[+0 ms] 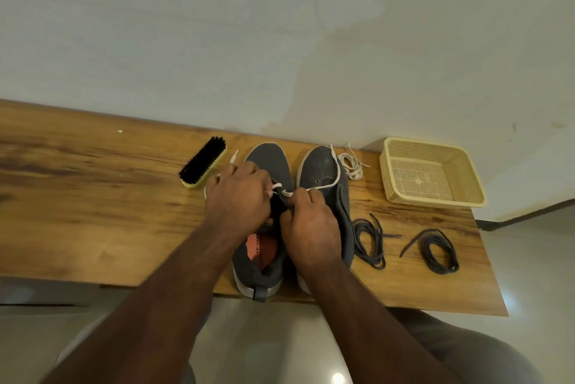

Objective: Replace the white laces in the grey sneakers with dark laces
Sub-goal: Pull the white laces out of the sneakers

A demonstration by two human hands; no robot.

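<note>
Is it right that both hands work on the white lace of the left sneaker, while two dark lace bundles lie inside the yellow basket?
Not quite. The head view shows both dark lace bundles on the wooden table, in front of the yellow basket, not inside it. The rest holds: both hands work on the white lace of the left sneaker.

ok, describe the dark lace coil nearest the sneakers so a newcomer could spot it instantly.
Start at the wooden bench against the pale wall and find the pair of grey fabric sneakers in the middle. Immediately to their right lies a loosely coiled dark shoelace, almost against the right-side sneaker. The second dark coil lies farther right, and the loose white lace pile lies by the toes.
</note>
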